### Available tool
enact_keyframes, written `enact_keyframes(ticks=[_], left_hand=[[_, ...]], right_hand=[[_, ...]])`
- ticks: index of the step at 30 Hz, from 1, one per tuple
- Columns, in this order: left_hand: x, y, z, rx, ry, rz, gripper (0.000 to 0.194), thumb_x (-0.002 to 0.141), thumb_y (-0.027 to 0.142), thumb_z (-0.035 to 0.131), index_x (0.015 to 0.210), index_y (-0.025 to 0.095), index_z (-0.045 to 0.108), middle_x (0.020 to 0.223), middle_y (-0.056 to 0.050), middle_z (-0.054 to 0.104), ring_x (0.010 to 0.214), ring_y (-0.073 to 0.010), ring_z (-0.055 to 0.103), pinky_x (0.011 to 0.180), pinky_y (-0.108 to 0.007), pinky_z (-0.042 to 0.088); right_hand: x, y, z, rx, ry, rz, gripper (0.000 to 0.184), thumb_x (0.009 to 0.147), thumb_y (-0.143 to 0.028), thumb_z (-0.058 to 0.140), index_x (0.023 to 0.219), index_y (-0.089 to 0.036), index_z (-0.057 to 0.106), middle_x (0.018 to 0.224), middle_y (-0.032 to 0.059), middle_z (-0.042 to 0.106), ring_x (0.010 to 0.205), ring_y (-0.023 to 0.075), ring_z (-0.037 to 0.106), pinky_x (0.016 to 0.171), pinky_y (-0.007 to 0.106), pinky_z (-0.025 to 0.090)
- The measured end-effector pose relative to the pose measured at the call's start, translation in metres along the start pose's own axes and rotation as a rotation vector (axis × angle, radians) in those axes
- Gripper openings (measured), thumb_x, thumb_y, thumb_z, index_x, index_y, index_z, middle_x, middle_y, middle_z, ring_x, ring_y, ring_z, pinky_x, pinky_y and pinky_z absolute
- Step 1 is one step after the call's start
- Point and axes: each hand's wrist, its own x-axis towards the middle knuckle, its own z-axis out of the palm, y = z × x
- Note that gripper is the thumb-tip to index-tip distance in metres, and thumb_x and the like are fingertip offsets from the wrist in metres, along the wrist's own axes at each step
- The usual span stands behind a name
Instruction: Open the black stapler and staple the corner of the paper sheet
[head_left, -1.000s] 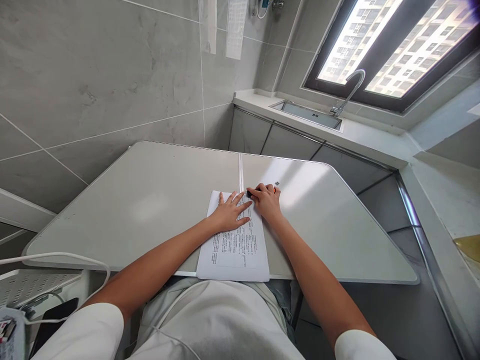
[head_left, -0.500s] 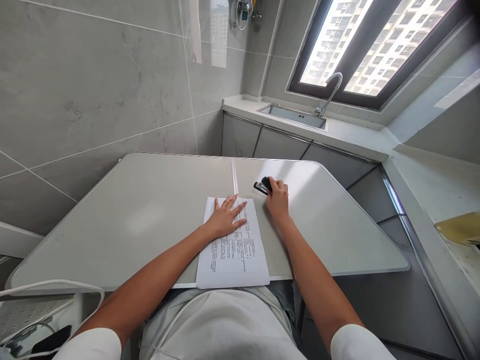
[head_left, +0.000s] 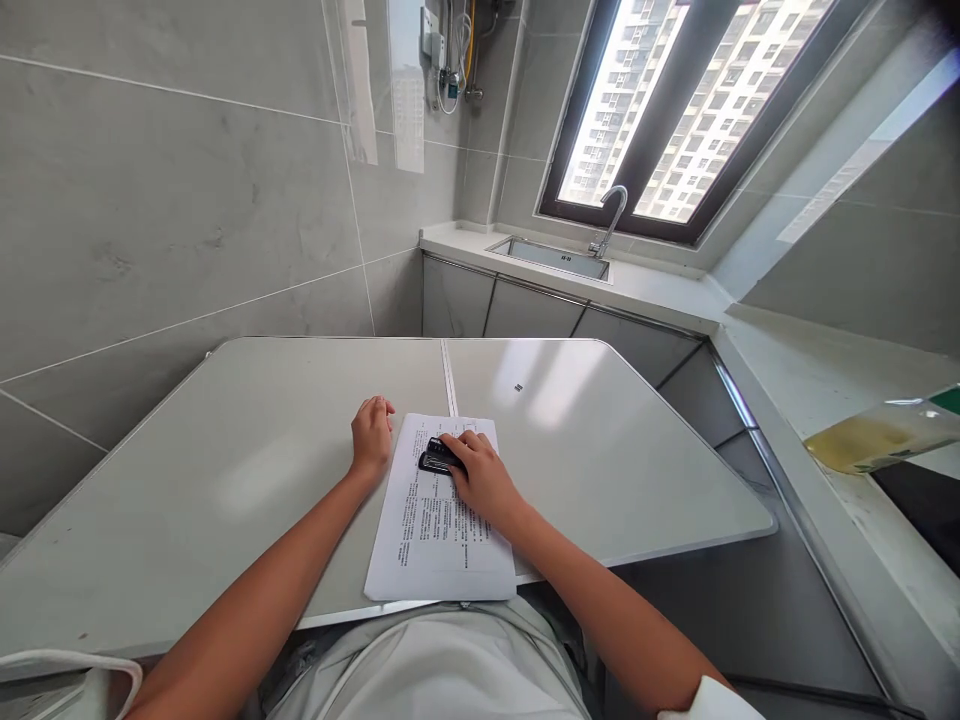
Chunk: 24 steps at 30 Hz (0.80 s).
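My right hand [head_left: 484, 480] grips a black stapler [head_left: 441, 458] over the upper part of a printed sheet stack [head_left: 442, 580]. The stapler points left, and its two arms stand slightly apart at the front. Whether it rests on the paper or hovers just above it, I cannot tell. On the table just left of the paper's upper edge lies my left hand [head_left: 371, 435], its fingers curled in and nothing showing in them.
The pale folding table [head_left: 247, 480] has a seam down its middle. A small dark item [head_left: 518, 387] lies on its right half. A sink [head_left: 555, 258] with a tap [head_left: 613, 215] is beyond. A bottle of yellowish liquid [head_left: 877, 440] stands on the right counter.
My right hand has brought the stapler leftward onto the printed sheets. My left hand has lifted off the paper, moved left and curled its fingers. The camera view has shifted.
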Motion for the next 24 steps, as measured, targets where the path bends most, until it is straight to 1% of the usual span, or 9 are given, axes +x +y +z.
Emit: enact_keyframes(ticks=[4, 8, 10, 13, 17, 19, 21, 22, 24], left_hand=[[-0.002, -0.004, 0.002, -0.078, -0.031, -0.011, 0.037, 0.103, 0.045, 0.040, 0.080, 0.022, 0.056, 0.068, 0.001, 0.048, 0.059, -0.0145, 0.044, 0.053, -0.026, 0.035], [0.000, -0.008, 0.004, -0.128, -0.041, -0.091, 0.036, 0.101, 0.045, 0.042, 0.079, 0.021, 0.056, 0.065, 0.002, 0.046, 0.055, -0.0124, 0.041, 0.048, -0.024, 0.032], [0.000, -0.010, 0.005, -0.128, -0.044, -0.108, 0.035, 0.100, 0.045, 0.043, 0.079, 0.021, 0.056, 0.064, 0.002, 0.046, 0.055, -0.0123, 0.042, 0.049, -0.024, 0.033], [0.000, -0.010, 0.005, -0.118, -0.064, -0.107, 0.035, 0.100, 0.045, 0.043, 0.080, 0.021, 0.057, 0.065, 0.002, 0.047, 0.057, -0.0129, 0.044, 0.050, -0.024, 0.035], [-0.001, -0.009, 0.004, -0.125, -0.091, -0.102, 0.034, 0.098, 0.046, 0.044, 0.077, 0.021, 0.055, 0.063, 0.002, 0.045, 0.056, -0.0130, 0.042, 0.049, -0.024, 0.032], [-0.001, -0.009, 0.004, -0.137, -0.102, -0.097, 0.033, 0.098, 0.045, 0.044, 0.076, 0.021, 0.055, 0.063, 0.002, 0.044, 0.055, -0.0126, 0.040, 0.048, -0.024, 0.031], [-0.001, -0.010, 0.004, -0.149, -0.106, -0.099, 0.034, 0.097, 0.044, 0.044, 0.074, 0.021, 0.054, 0.062, 0.003, 0.043, 0.054, -0.0121, 0.040, 0.048, -0.024, 0.030], [0.000, -0.011, 0.005, -0.153, -0.106, -0.101, 0.036, 0.098, 0.045, 0.044, 0.073, 0.021, 0.054, 0.062, 0.002, 0.043, 0.054, -0.0119, 0.040, 0.048, -0.024, 0.030], [0.001, -0.013, 0.005, -0.154, -0.112, -0.107, 0.039, 0.098, 0.047, 0.045, 0.071, 0.020, 0.053, 0.063, 0.002, 0.044, 0.053, -0.0116, 0.040, 0.048, -0.024, 0.030]], right_hand=[[-0.002, 0.044, -0.024, 0.006, 0.026, 0.031, 0.057, 0.092, -0.007, 0.051, 0.143, -0.030, 0.056, 0.116, 0.0076, 0.061, 0.107, 0.0268, 0.053, 0.094, 0.043, 0.052], [-0.017, 0.102, -0.054, -0.028, 0.073, 0.080, 0.052, 0.093, -0.013, 0.052, 0.142, -0.029, 0.057, 0.118, 0.0074, 0.061, 0.110, 0.0275, 0.054, 0.099, 0.046, 0.050], [-0.026, 0.125, -0.068, -0.052, 0.073, 0.087, 0.050, 0.094, -0.017, 0.052, 0.143, -0.031, 0.057, 0.119, 0.0071, 0.062, 0.111, 0.0282, 0.056, 0.100, 0.048, 0.050], [-0.033, 0.143, -0.083, -0.070, 0.064, 0.112, 0.050, 0.095, -0.022, 0.053, 0.143, -0.031, 0.056, 0.119, 0.0073, 0.063, 0.110, 0.0291, 0.058, 0.099, 0.050, 0.050], [-0.027, 0.150, -0.104, -0.053, -0.023, 0.069, 0.050, 0.092, -0.031, 0.063, 0.142, -0.034, 0.059, 0.124, 0.0068, 0.064, 0.114, 0.0296, 0.059, 0.100, 0.049, 0.049], [-0.017, 0.160, -0.118, -0.043, -0.005, 0.055, 0.046, 0.088, -0.042, 0.071, 0.132, -0.033, 0.066, 0.122, 0.0064, 0.067, 0.111, 0.0292, 0.061, 0.095, 0.045, 0.051], [-0.006, 0.178, -0.133, -0.032, 0.071, 0.104, 0.034, 0.088, -0.054, 0.069, 0.109, -0.027, 0.073, 0.104, 0.0061, 0.071, 0.094, 0.0263, 0.064, 0.084, 0.039, 0.051], [-0.001, 0.189, -0.138, -0.031, 0.092, 0.154, 0.035, 0.091, -0.058, 0.063, 0.095, -0.025, 0.073, 0.092, 0.0054, 0.071, 0.083, 0.0240, 0.063, 0.078, 0.037, 0.050], [0.005, 0.210, -0.144, -0.053, 0.067, 0.267, 0.049, 0.094, -0.064, 0.051, 0.072, -0.023, 0.066, 0.071, 0.0035, 0.066, 0.068, 0.0206, 0.057, 0.069, 0.034, 0.045]])
